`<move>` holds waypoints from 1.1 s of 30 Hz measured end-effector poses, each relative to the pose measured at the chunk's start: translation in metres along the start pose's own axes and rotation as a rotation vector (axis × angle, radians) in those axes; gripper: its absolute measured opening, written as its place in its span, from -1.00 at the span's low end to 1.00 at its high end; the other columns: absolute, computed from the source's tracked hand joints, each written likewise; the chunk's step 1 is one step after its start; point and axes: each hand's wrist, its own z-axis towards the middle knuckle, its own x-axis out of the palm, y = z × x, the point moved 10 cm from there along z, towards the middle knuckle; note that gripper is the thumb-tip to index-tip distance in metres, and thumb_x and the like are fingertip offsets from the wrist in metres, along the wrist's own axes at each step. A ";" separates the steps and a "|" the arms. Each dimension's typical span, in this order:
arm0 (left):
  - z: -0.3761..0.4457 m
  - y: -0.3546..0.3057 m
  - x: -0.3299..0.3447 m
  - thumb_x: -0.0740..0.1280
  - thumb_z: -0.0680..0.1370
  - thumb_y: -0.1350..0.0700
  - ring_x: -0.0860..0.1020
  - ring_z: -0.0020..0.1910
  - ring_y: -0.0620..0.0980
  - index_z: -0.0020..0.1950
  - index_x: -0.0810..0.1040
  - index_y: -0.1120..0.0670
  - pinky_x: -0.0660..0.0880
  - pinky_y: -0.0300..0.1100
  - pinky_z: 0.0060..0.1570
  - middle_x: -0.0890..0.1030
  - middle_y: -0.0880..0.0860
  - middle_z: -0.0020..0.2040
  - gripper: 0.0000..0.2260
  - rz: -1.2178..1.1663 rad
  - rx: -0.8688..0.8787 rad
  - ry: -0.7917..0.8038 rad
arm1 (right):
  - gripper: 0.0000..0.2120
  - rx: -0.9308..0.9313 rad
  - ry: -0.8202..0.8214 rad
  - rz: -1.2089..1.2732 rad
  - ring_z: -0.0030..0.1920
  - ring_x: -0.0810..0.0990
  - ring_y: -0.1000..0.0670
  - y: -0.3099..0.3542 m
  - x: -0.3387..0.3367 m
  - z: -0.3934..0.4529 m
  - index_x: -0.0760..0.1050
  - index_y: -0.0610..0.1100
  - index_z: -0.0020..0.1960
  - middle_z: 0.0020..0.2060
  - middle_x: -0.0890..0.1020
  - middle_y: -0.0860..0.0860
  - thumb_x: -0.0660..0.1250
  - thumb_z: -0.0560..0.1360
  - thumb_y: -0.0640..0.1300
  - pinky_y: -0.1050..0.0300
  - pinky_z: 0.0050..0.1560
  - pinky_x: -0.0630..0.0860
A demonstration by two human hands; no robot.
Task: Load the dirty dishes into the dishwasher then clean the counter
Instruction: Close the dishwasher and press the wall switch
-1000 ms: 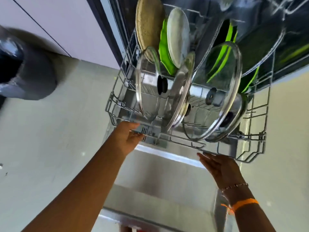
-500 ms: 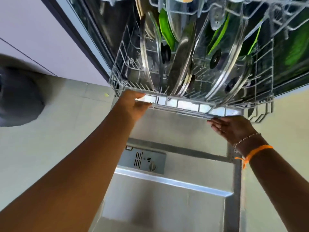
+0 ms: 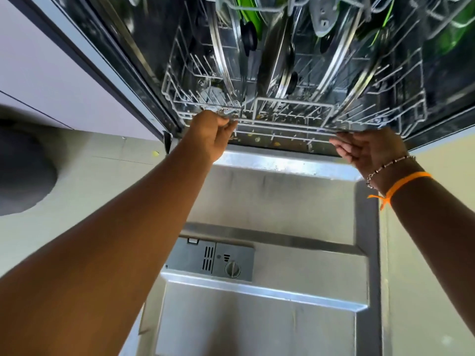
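The dishwasher's lower wire rack point(image 3: 282, 124) sits inside the tub, loaded with several glass pot lids point(image 3: 223, 62) standing on edge and green dishes point(image 3: 455, 34) behind them. My left hand point(image 3: 209, 136) holds the rack's front rail at its left end, fingers curled around the wire. My right hand point(image 3: 367, 150) rests against the front rail at the right end, palm up and fingers nearly straight. Food crumbs lie along the tub's sill under the rail.
The open dishwasher door point(image 3: 277, 201) lies flat below my arms, with its grey detergent dispenser point(image 3: 213, 258) in the middle. The upper rack point(image 3: 259, 7) hangs above the lids. A dark grey rounded object point(image 3: 23, 170) stands on the pale floor at left, beside white cabinet fronts point(image 3: 51, 73).
The lower rack has slid back from over the open door into the tub, with both hands following its front rail. The door's inner face is now uncovered.
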 end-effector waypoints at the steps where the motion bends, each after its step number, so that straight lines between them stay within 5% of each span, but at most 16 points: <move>1: 0.000 0.001 -0.001 0.01 0.53 0.48 0.48 -0.20 0.02 -0.24 0.36 0.24 0.49 -0.12 0.07 0.44 0.15 -0.24 -0.74 0.009 0.011 0.032 | -0.78 -0.005 0.012 -0.019 -0.27 0.65 0.06 -0.001 -0.002 -0.001 0.42 -0.21 -0.12 -0.41 0.66 0.09 0.02 0.56 -0.31 0.28 -0.27 0.57; 4: 0.000 0.009 -0.013 0.03 0.54 0.43 0.47 -0.23 -0.03 -0.20 0.38 0.16 0.44 -0.22 -0.09 0.47 0.08 -0.23 -0.74 0.092 0.010 0.052 | -0.77 -0.006 0.022 -0.017 -0.15 0.61 0.02 -0.011 -0.006 -0.013 0.40 -0.07 -0.13 -0.17 0.63 0.07 0.04 0.58 -0.28 0.23 -0.12 0.53; 7: -0.017 0.032 -0.031 0.11 0.60 0.30 0.50 -0.11 0.00 -0.19 0.41 0.10 0.41 -0.24 -0.09 0.52 0.06 -0.10 -0.79 0.248 -0.053 0.030 | -0.80 0.052 0.040 -0.034 -0.17 0.59 0.00 -0.042 -0.006 -0.032 0.42 -0.06 -0.10 -0.17 0.62 0.03 0.08 0.57 -0.27 0.22 -0.11 0.47; 12: -0.063 0.096 -0.084 0.13 0.62 0.19 0.45 0.30 0.11 0.30 0.42 0.13 0.38 -0.14 0.13 0.48 0.11 0.31 -0.74 0.374 -0.236 0.040 | -0.81 0.257 0.113 -0.043 -0.10 0.57 -0.04 -0.131 -0.007 -0.084 0.44 -0.16 0.09 -0.08 0.59 -0.05 0.08 0.58 -0.24 0.13 0.10 0.45; 17: -0.143 0.168 -0.165 0.16 0.60 0.22 0.51 0.13 0.06 0.17 0.48 0.13 0.40 -0.18 0.07 0.54 0.05 0.03 -0.81 0.408 -0.396 -0.047 | -0.79 0.420 0.039 0.009 -0.25 0.57 0.00 -0.228 -0.037 -0.151 0.44 -0.13 -0.09 0.04 0.54 -0.17 0.04 0.58 -0.25 0.23 -0.15 0.44; 19: -0.177 0.193 -0.200 0.18 0.59 0.25 0.52 -0.04 0.01 0.13 0.49 0.14 0.38 -0.15 0.12 0.53 0.05 -0.04 -0.84 0.470 -0.462 -0.057 | -0.79 0.480 -0.019 0.002 -0.26 0.56 -0.01 -0.267 -0.059 -0.183 0.46 -0.19 0.00 0.15 0.51 -0.26 0.05 0.59 -0.25 0.23 -0.15 0.43; 22: -0.218 0.220 -0.245 0.16 0.59 0.28 0.49 0.09 0.07 0.26 0.45 0.18 0.35 -0.12 0.21 0.53 0.10 0.02 -0.75 0.595 -0.512 -0.050 | -0.79 0.561 -0.098 -0.014 -0.23 0.52 -0.04 -0.320 -0.094 -0.232 0.40 -0.23 0.15 0.25 0.47 -0.30 0.05 0.59 -0.26 0.23 -0.17 0.41; 27: -0.260 0.247 -0.310 0.18 0.59 0.28 0.50 -0.11 -0.01 0.03 0.49 0.14 0.40 -0.22 0.00 0.52 0.08 -0.12 -0.88 0.745 -0.508 -0.067 | -0.83 0.638 -0.211 -0.050 -0.25 0.55 -0.02 -0.398 -0.148 -0.310 0.43 -0.20 0.05 0.15 0.53 -0.29 0.08 0.58 -0.24 0.23 -0.23 0.45; 33: -0.279 0.276 -0.362 0.30 0.49 0.34 0.50 0.18 0.14 0.20 0.51 0.20 0.43 -0.16 0.06 0.52 0.19 0.18 -0.71 1.580 -0.245 0.309 | -0.69 0.694 -0.336 0.028 -0.23 0.56 -0.04 -0.477 -0.198 -0.371 0.48 -0.22 -0.09 -0.19 0.57 -0.14 0.03 0.62 -0.10 0.21 -0.21 0.50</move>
